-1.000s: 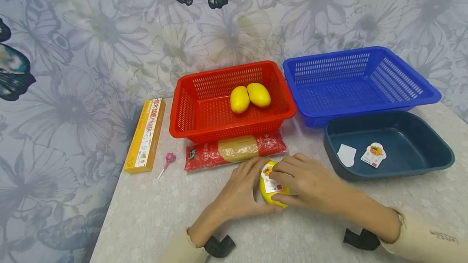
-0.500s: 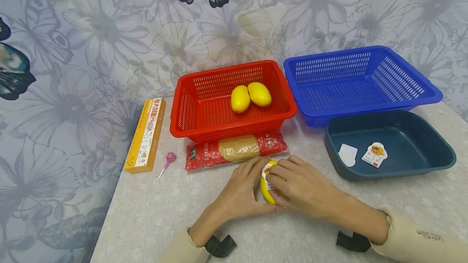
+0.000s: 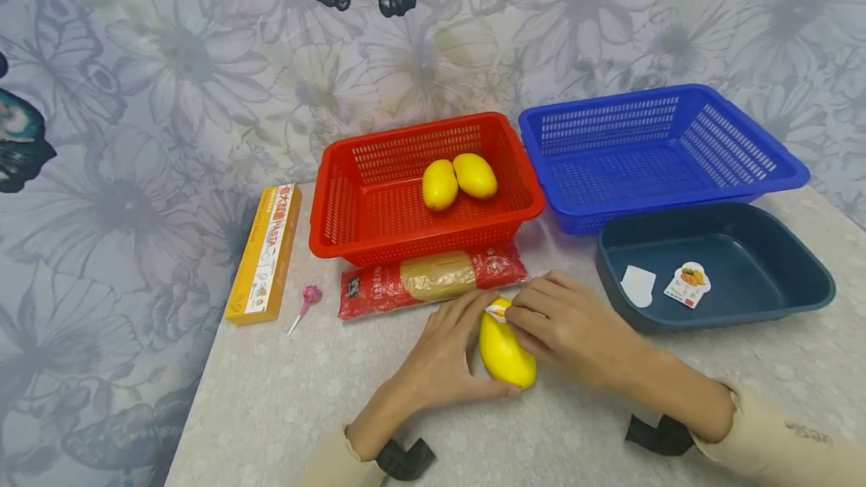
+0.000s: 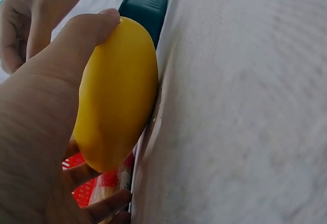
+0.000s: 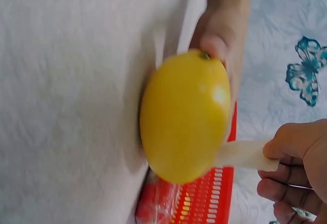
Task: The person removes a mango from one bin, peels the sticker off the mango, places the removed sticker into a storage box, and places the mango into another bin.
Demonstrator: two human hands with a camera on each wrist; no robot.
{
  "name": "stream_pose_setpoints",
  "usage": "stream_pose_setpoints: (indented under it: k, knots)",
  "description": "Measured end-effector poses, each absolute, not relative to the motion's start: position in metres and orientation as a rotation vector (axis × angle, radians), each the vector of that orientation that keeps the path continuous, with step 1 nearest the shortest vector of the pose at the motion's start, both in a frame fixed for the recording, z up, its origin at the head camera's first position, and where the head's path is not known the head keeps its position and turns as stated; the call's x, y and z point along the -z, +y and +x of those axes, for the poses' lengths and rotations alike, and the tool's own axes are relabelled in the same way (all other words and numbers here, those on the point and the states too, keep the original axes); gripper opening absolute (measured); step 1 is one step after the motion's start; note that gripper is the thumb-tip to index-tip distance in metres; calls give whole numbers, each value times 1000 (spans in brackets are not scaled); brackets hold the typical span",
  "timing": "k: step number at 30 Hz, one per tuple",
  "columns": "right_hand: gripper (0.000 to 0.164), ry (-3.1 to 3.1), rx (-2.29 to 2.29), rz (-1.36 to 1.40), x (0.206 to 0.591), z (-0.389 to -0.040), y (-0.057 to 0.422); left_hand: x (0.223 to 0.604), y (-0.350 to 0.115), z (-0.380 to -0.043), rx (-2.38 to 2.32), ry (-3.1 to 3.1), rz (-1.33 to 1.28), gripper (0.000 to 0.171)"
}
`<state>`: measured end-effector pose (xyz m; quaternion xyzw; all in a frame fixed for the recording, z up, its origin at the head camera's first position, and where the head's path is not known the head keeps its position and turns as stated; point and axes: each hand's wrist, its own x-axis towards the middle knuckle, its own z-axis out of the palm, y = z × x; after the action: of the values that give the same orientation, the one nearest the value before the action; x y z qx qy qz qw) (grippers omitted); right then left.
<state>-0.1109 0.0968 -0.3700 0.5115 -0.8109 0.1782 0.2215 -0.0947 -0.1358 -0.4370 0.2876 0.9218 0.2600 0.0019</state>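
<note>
A yellow mango (image 3: 506,358) lies on the table. My left hand (image 3: 443,359) holds it from the left, thumb at its near end and fingers at the far end; the left wrist view shows the thumb pressed on the mango (image 4: 120,96). My right hand (image 3: 571,329) pinches a paper sticker (image 3: 497,312) between thumb and forefinger over the fruit's far end. In the right wrist view the sticker (image 5: 245,155) stretches from the mango's surface out to the fingertips, mostly lifted off the skin, its attached end hidden behind the fruit.
A red basket (image 3: 406,239) with two mangoes (image 3: 456,180) stands behind a noodle packet (image 3: 433,278). To the right are a blue basket (image 3: 609,205) and a dark teal tub (image 3: 764,276) holding two stickers (image 3: 688,284). A pasta box (image 3: 264,254) and a lollipop (image 3: 310,297) lie left.
The sticker lay flat along the mango; my right hand has pinched its near end and drawn it up and away toward the far end. My left hand keeps its hold.
</note>
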Motion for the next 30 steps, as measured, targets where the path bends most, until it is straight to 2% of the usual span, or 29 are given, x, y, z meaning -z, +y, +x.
stream_pose_setpoints:
  k: [4, 12, 17, 19, 25, 30]
  knots:
    - [18, -2253, -504, 1375, 365, -114, 105, 437, -136, -94, -824, 2884, 932, 112]
    - [15, -2220, -565, 1315, 368, -118, 116, 437, -135, -96, -807, 2884, 972, 115]
    - [32, -2092, -654, 1240, 364, -121, 119, 438, -136, -97, -818, 2869, 942, 114]
    - [33, -2027, -694, 1185, 356, -124, 123, 437, -137, -97, -840, 2862, 913, 113]
    - [41, -2004, -611, 1090, 327, -137, 159, 437, -137, -95, -840, 2863, 901, 113]
    - [46, -2038, -486, 1034, 320, -148, 198, 439, -136, -97, -852, 2862, 919, 113]
